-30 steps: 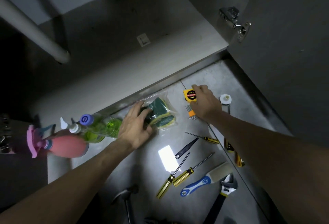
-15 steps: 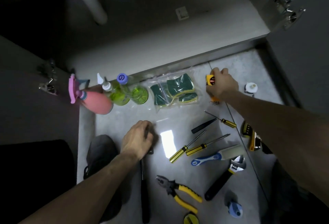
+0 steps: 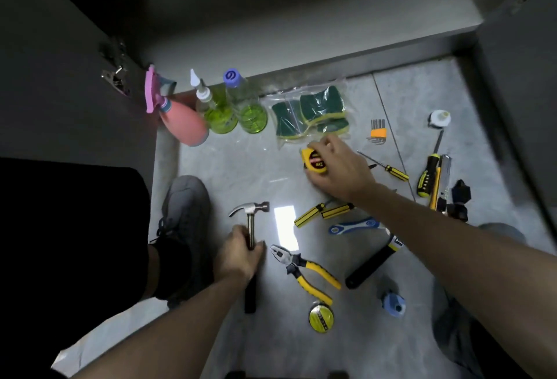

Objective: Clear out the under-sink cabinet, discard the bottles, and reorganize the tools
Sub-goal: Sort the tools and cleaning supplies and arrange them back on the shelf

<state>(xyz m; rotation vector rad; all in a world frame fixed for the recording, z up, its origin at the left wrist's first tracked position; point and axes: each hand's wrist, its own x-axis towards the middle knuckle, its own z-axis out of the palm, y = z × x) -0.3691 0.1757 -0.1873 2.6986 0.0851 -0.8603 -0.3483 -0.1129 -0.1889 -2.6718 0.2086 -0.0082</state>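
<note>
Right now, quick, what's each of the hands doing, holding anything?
Left hand: closed around the claw hammer, gripping its shaft just below the head.
Right hand: closed on the yellow tape measure, fingers curled over its top.

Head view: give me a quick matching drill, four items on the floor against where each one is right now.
Items:
1. hammer
2. tape measure
3. pink spray bottle
4. hex key set

Places:
A. lying free, right of the sponge bag
B. gripped by the left hand
C. leftmost in the bottle row
D. under the right hand

Pairs: 1-B, 2-D, 3-C, 4-A
</note>
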